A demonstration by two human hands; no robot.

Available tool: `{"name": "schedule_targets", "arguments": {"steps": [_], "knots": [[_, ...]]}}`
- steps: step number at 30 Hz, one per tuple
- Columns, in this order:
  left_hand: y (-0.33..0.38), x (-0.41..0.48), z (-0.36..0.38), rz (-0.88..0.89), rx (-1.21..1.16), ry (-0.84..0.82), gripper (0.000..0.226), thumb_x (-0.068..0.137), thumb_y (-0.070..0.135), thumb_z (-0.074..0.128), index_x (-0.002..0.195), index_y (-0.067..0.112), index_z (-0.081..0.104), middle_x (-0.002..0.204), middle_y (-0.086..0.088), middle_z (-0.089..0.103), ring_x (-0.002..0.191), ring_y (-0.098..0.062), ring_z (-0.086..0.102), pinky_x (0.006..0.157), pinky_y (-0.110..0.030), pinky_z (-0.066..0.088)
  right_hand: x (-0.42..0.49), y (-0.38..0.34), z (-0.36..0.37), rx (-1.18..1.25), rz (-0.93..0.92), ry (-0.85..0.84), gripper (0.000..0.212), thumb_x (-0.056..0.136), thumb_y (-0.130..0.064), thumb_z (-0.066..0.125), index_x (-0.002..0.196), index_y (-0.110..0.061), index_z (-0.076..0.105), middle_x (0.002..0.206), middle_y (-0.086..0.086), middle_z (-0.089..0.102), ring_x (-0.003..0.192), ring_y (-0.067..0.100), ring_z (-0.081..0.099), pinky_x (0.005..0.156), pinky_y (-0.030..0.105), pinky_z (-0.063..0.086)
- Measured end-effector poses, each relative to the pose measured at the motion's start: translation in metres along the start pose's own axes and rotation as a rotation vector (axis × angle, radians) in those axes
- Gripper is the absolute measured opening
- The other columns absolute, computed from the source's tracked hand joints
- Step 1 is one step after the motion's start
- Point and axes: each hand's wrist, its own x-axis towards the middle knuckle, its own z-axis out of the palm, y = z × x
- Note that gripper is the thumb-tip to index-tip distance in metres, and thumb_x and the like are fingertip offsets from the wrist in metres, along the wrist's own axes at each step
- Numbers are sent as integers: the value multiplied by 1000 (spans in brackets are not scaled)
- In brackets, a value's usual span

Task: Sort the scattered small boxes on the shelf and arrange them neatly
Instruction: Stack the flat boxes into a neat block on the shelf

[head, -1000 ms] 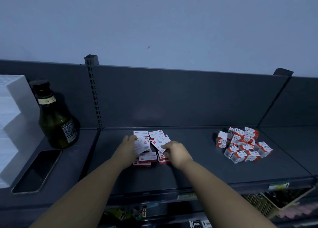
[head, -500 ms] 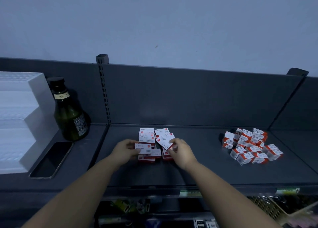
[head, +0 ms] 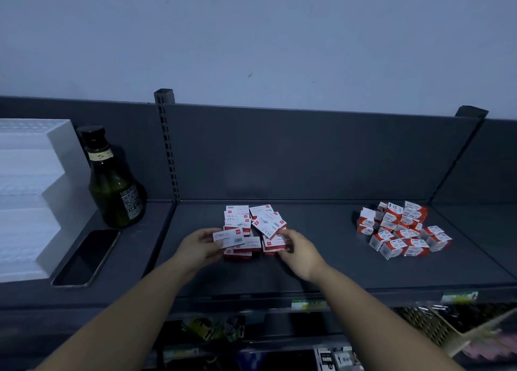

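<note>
Left hand (head: pixel 200 246) pinches one flat white-and-red cardboard box (head: pixel 228 237) left of the box pile (head: pixel 240 220); right hand (head: pixel 300 249) grips the pile's right edge.

Dim, cool-blue, flat overhead light.
Soft shadow right of bottle (head: pixel 112 191); faint sheen along phone (head: pixel 86 256) edge; bowed shelf (head: pixel 335 258) lines; smeared, blurry lower corners.

One flat-box heap (head: pixel 238 217), one cube-box heap (head: pixel 397 225), one bottle (head: pixel 112 191), one phone (head: pixel 86 256), one white block (head: pixel 28 188)
</note>
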Motion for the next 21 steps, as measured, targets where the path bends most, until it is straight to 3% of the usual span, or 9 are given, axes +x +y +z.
{"name": "schedule_targets", "arguments": {"steps": [5, 8, 11, 14, 21], "knots": [[-2, -1, -3, -7, 28, 14, 25, 91, 6, 65, 113, 18, 60, 111, 0, 71, 101, -20, 69, 74, -28, 52, 2, -4, 5, 15, 34, 1, 45, 91, -16, 63, 134, -20, 49, 132, 1, 54, 117, 16, 56, 101, 23, 40], [-5, 0, -2, -13, 9, 30, 24, 91, 7, 65, 112, 18, 61, 110, -1, 72, 99, -20, 70, 75, -28, 52, 11, -5, 7, 49, 80, 52, 20, 92, -21, 62, 107, -21, 48, 116, -1, 62, 103, 18, 59, 89, 29, 46], [-4, 4, 1, -1, -8, 42, 24, 92, 8, 65, 114, 18, 61, 108, 1, 73, 94, -17, 71, 75, -29, 51, 25, -11, 7, 63, 115, 87, 22, 92, -28, 62, 96, -19, 42, 99, 1, 64, 85, 19, 58, 71, 32, 44], [-2, 11, 7, 5, -50, 77, 25, 92, 8, 65, 114, 19, 61, 108, 1, 73, 93, -16, 71, 75, -28, 52, 40, -16, 7, 89, 143, 92, 28, 91, -33, 64, 102, -21, 41, 100, 0, 62, 82, 17, 58, 64, 31, 45], [-3, 19, 20, -35, -55, 109, 26, 92, 4, 63, 114, 16, 61, 113, -5, 71, 94, -23, 70, 73, -29, 54, 70, -8, 15, 172, 132, 89, 46, 91, -31, 68, 127, -29, 40, 121, 2, 60, 97, 17, 61, 82, 34, 53]]}}
